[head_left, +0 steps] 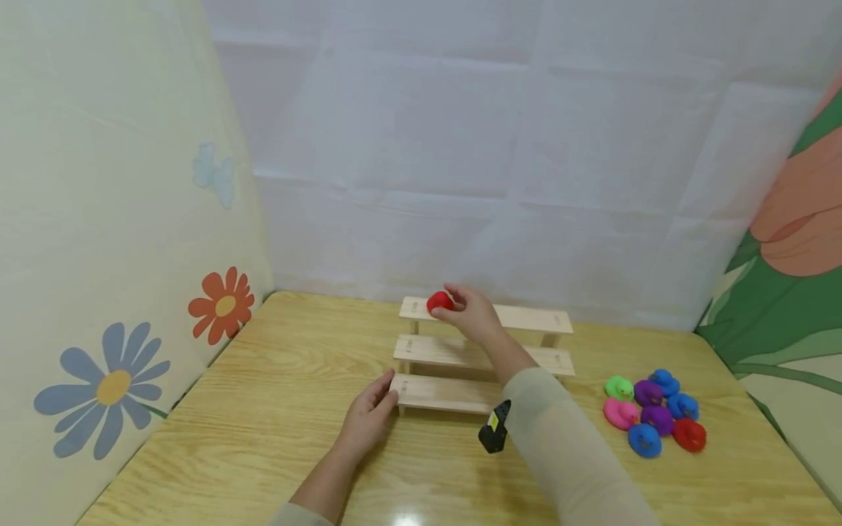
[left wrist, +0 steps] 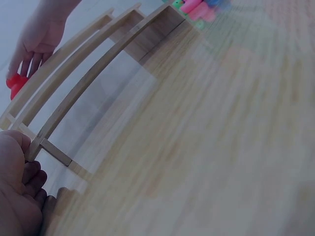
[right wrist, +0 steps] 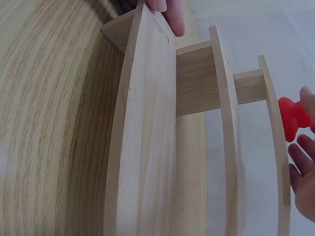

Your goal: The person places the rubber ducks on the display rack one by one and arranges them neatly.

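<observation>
A three-tier wooden display rack point(head_left: 454, 394) stands on the table. My right hand point(head_left: 475, 315) pinches a red rubber duck point(head_left: 439, 302) at the left end of the top tier. In the right wrist view, the red duck point(right wrist: 293, 118) is right at the top board, with the thumb on its upper side. At the left end of the lowest tier, my left hand point(head_left: 370, 415) grips the board's end. The left wrist view shows the left thumb and curled fingers point(left wrist: 34, 179) around that corner.
Right of the rack lies a cluster of several rubber ducks, including a green duck point(head_left: 619, 388), a pink duck point(head_left: 621, 413) and another red duck point(head_left: 689, 435). A white cloth backdrop point(head_left: 421, 146) hangs behind the table point(head_left: 296, 365). Flower-printed panels flank both sides.
</observation>
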Motion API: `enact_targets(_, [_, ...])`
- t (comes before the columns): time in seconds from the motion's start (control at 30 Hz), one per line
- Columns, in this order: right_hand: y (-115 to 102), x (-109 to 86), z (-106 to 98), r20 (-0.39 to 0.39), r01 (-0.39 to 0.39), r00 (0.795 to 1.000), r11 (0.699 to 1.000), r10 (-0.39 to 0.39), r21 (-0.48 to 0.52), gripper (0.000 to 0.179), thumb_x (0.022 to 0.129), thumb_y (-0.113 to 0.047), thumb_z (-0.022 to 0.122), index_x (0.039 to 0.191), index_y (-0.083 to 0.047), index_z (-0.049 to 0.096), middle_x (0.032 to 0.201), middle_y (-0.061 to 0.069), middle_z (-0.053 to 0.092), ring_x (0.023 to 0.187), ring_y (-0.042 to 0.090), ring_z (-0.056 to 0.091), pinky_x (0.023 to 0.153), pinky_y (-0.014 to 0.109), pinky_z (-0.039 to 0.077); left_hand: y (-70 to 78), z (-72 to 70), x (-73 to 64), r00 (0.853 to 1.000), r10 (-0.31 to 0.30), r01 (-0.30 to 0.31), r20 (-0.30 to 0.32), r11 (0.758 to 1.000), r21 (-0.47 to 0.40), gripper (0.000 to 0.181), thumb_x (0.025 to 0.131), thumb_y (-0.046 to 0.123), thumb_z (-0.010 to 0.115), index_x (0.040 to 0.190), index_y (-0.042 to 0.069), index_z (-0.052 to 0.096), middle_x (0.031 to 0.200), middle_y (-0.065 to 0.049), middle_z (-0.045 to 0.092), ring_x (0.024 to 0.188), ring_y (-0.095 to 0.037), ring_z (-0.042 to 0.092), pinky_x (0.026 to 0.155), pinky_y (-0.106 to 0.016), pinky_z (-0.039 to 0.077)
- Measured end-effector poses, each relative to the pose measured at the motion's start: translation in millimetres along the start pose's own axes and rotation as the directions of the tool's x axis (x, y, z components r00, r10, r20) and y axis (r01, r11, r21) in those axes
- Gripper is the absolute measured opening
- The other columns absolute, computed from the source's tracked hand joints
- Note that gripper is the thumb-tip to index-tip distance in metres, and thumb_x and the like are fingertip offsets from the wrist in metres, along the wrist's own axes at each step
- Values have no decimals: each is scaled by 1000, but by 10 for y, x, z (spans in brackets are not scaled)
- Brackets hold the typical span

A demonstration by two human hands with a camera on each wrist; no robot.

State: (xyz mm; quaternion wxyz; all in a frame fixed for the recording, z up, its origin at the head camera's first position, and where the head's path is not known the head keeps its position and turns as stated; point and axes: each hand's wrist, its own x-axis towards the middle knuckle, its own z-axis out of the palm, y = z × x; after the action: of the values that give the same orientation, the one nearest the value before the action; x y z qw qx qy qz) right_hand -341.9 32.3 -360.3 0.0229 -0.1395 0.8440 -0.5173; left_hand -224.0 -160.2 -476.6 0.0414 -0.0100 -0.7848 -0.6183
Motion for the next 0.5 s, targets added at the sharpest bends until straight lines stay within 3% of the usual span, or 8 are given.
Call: enact_targets(0.5, [44, -136, -91, -11, -19, 1000, 999, 19, 32, 65, 88, -27, 74, 146, -20, 47, 153, 10, 45, 135, 32, 49, 107, 46, 49, -24, -8, 23, 1000, -19, 19, 4, 1000, 0, 50, 102, 14, 49, 148, -3, 38, 151, -22, 41, 142, -36, 38, 118, -50, 33])
